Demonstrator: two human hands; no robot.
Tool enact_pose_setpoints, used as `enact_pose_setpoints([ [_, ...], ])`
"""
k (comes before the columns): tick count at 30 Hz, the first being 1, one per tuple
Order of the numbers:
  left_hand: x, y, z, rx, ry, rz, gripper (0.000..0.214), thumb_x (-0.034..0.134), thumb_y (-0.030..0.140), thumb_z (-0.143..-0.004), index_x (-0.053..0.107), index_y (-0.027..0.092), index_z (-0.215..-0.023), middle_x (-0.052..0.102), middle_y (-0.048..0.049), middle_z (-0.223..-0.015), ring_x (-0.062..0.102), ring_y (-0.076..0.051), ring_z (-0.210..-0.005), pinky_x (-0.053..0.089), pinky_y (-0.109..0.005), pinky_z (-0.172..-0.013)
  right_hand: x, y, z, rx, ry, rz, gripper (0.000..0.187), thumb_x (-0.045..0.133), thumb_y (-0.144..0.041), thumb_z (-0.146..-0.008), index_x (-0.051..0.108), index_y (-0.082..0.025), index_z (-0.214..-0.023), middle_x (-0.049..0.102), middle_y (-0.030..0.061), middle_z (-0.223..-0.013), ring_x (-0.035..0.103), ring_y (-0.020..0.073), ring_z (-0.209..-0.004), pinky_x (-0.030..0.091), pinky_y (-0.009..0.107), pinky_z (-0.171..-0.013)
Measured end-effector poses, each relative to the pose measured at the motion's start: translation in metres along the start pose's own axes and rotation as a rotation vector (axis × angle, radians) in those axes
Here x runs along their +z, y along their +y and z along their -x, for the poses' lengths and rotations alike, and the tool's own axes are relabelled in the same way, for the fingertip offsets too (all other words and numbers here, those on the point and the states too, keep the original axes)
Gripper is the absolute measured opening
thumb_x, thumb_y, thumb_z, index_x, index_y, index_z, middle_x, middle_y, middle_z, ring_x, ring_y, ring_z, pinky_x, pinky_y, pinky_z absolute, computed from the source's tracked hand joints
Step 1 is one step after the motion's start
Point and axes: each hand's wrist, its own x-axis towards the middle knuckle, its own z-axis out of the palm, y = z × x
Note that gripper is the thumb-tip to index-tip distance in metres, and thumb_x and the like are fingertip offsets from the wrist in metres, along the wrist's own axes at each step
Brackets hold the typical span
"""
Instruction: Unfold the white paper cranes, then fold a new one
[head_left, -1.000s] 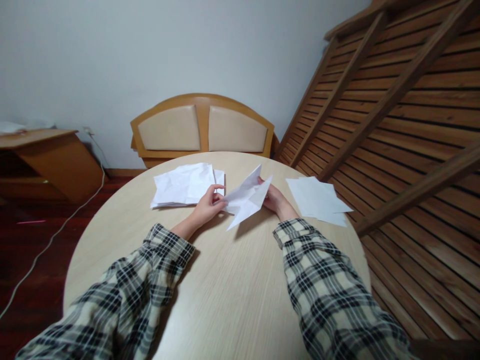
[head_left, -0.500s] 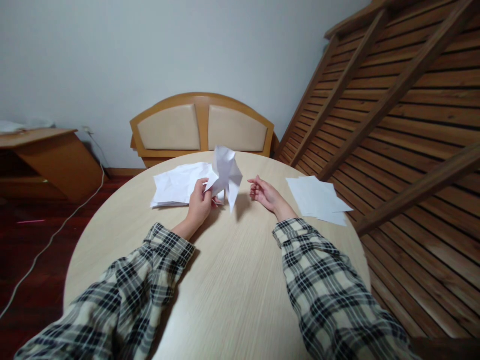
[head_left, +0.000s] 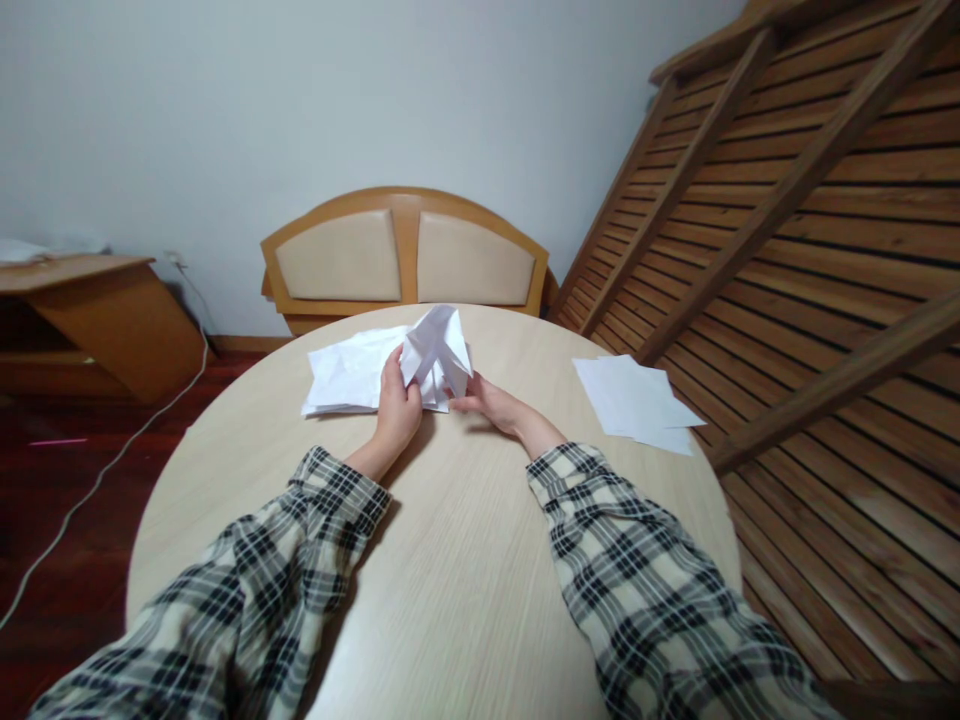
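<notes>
A folded white paper piece (head_left: 439, 355) is held upright above the far part of the round wooden table (head_left: 450, 560). My left hand (head_left: 397, 410) grips its left side, fingers closed on the paper. From the right, my right hand (head_left: 487, 405) pinches the paper's lower right edge. Just behind it lies a heap of crumpled white sheets (head_left: 345, 375). Both arms wear checked sleeves.
A small stack of flat white sheets (head_left: 634, 400) lies at the table's right edge. A wooden chair with padded back (head_left: 405, 255) stands behind the table. Slatted wooden stairs (head_left: 810, 200) rise at right. A low wooden cabinet (head_left: 97, 320) and a white cable (head_left: 112, 465) are at left.
My right hand let go of the folded paper, then came back and took its right edge. My left hand kept hold, turned the paper upright and moved it left, over the crumpled sheets.
</notes>
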Motion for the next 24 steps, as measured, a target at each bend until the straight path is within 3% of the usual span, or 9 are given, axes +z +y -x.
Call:
enact_pose_setpoints([
  [4,0.001,-0.003,0.001,-0.004,-0.037,-0.002,0.062,0.051,-0.002,-0.075,0.046,0.024,-0.131,0.053,-0.0128,-0.137,0.046,-0.029,-0.134,0.030,-0.054,-0.118,0.000,0.010,-0.005,-0.038,0.093,-0.029,0.038,0.080,-0.040,-0.073,0.070,-0.024,-0.106,0.072,0.0030,-0.110,0.062,0.0226,-0.102,0.046,0.042,-0.100],
  [7,0.001,-0.001,0.001,-0.007,-0.073,0.008,0.058,0.052,-0.001,-0.077,0.048,0.025,-0.129,0.056,-0.0125,-0.134,0.049,-0.029,-0.131,0.032,-0.053,-0.116,-0.009,0.023,-0.009,0.091,0.235,-0.113,0.033,0.074,-0.048,-0.074,0.072,-0.020,-0.092,0.075,0.0042,-0.094,0.064,0.0212,-0.085,0.051,0.039,-0.086],
  [11,-0.001,0.003,0.001,-0.032,-0.135,0.040,0.055,0.051,-0.001,-0.076,0.051,0.024,-0.125,0.063,-0.0100,-0.123,0.059,-0.026,-0.117,0.043,-0.048,-0.107,-0.019,0.032,-0.010,0.166,0.369,-0.239,0.025,0.077,-0.040,-0.068,0.069,-0.019,-0.078,0.073,0.0031,-0.080,0.062,0.0184,-0.071,0.052,0.033,-0.073],
  [15,-0.001,0.003,-0.001,-0.077,-0.141,0.068,0.046,0.053,-0.001,-0.073,0.059,0.022,-0.112,0.068,-0.0076,-0.109,0.063,-0.024,-0.104,0.048,-0.041,-0.095,-0.024,0.032,-0.009,0.119,0.479,-0.293,0.025,0.078,-0.038,-0.067,0.068,-0.022,-0.083,0.071,0.0008,-0.082,0.063,0.0177,-0.075,0.053,0.031,-0.073],
  [18,-0.001,0.003,-0.003,-0.155,-0.166,0.074,0.034,0.053,0.001,-0.072,0.064,0.020,-0.098,0.069,-0.0043,-0.089,0.064,-0.021,-0.083,0.050,-0.034,-0.078,-0.027,0.030,-0.010,0.104,0.619,-0.258,0.031,0.076,-0.043,-0.067,0.067,-0.022,-0.089,0.072,0.0016,-0.089,0.064,0.0191,-0.079,0.054,0.032,-0.070],
  [21,-0.003,0.006,-0.005,-0.251,-0.203,0.092,0.015,0.054,0.010,-0.077,0.064,0.017,-0.086,0.062,0.0002,-0.068,0.057,-0.017,-0.062,0.045,-0.029,-0.062,-0.031,0.030,-0.011,0.114,0.733,-0.159,0.037,0.072,-0.048,-0.070,0.068,-0.021,-0.094,0.073,0.0037,-0.094,0.065,0.0199,-0.079,0.053,0.032,-0.065],
  [24,-0.004,0.008,-0.006,-0.368,-0.187,0.200,0.006,0.058,0.021,-0.079,0.061,0.017,-0.078,0.056,0.0025,-0.060,0.051,-0.014,-0.054,0.040,-0.025,-0.053,-0.037,0.032,-0.010,0.131,0.756,0.036,0.037,0.064,-0.052,-0.076,0.070,-0.020,-0.095,0.073,0.0045,-0.090,0.064,0.0195,-0.074,0.052,0.032,-0.063],
])
